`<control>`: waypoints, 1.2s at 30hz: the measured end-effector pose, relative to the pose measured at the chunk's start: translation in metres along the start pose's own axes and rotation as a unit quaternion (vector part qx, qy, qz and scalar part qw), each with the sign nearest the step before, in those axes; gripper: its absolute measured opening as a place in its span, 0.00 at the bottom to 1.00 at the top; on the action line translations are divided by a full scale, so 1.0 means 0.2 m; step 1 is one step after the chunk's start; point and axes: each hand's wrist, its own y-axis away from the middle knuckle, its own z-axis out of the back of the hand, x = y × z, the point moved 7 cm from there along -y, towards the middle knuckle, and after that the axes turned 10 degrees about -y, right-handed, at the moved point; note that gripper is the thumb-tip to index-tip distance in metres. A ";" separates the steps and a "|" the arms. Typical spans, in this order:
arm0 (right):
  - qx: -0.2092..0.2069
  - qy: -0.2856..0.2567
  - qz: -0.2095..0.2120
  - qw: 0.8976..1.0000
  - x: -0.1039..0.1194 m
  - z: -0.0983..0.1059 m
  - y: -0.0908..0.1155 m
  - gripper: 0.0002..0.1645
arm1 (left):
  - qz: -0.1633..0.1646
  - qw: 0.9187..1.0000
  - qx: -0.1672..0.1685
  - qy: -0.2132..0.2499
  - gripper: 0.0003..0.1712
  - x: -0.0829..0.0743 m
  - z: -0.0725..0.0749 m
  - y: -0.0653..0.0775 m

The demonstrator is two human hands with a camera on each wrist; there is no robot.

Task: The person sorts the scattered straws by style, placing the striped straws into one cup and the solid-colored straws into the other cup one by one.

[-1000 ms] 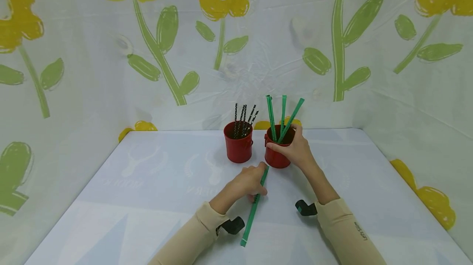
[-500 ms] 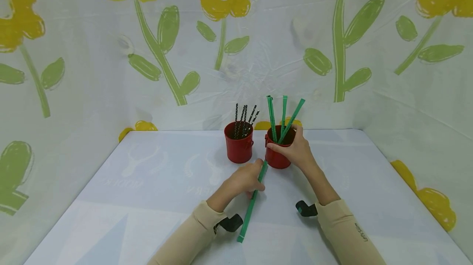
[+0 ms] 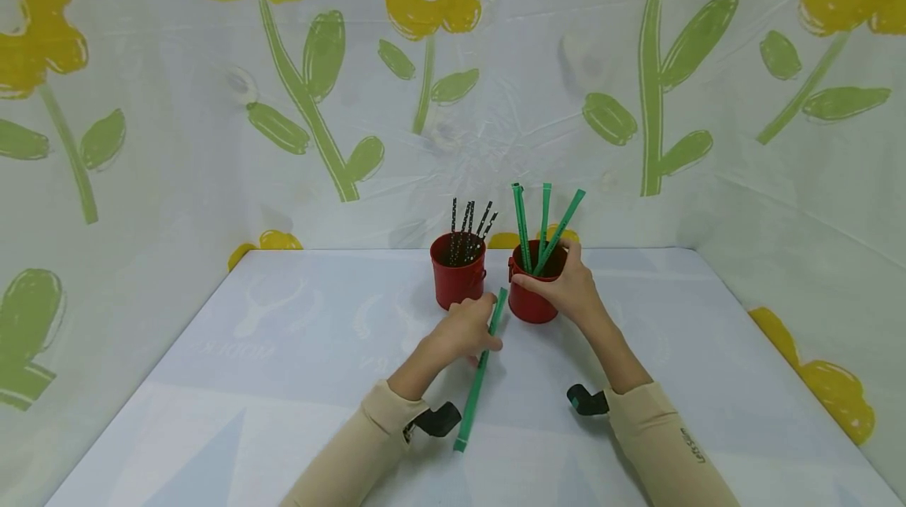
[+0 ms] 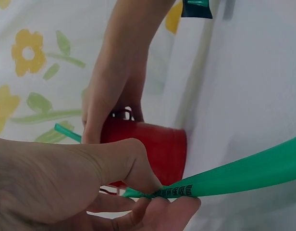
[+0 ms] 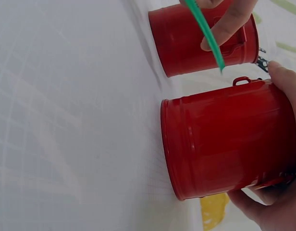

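My left hand (image 3: 462, 330) pinches a long green-wrapped straw (image 3: 473, 397) between thumb and fingers. In the left wrist view, dark print shows on the straw's wrapper (image 4: 225, 182). The straw slants over the table, its far end close to the front of the right red bucket (image 3: 529, 304). My right hand (image 3: 572, 284) grips that bucket by its rim, thumb at the front and fingers at the far side. Several green-wrapped straws (image 3: 521, 224) stand leaning inside it. In the right wrist view the bucket (image 5: 229, 139) stands upright on the tabletop; its inside is hidden there.
A second red bucket (image 3: 453, 287), holding several black straws with white dots (image 3: 465, 225), stands just left of the first. Both are near the back edge of the white table (image 3: 283, 350). A flower-printed sheet (image 3: 510, 98) hangs behind and at the sides.
My left hand has moved a little left and toward the back, lifting the green-wrapped straw's far end higher beside the bucket. My right hand and both buckets stay put.
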 end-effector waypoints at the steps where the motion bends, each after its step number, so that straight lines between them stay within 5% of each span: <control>1: 0.000 -0.001 0.000 1.000 0.00 0.00 0.00 0.63 | -0.001 1.000 -0.004 -0.001 0.37 0.00 0.01 0.00; 15: -0.003 0.006 0.008 1.000 0.00 0.01 0.00 0.62 | -0.035 0.996 -0.068 0.041 0.38 -0.02 0.11 0.02; 24: -0.004 0.002 0.019 1.000 0.00 0.00 0.00 0.61 | -0.084 0.984 -0.141 0.062 0.39 -0.06 0.20 0.02; 29: -0.001 -0.004 0.027 1.000 0.00 -0.01 0.00 0.60 | -0.123 0.969 -0.210 0.048 0.36 -0.10 0.28 0.02; 36: -0.002 0.000 0.031 1.000 0.00 0.00 0.00 0.60 | -0.184 0.923 -0.335 0.039 0.30 -0.22 0.49 0.04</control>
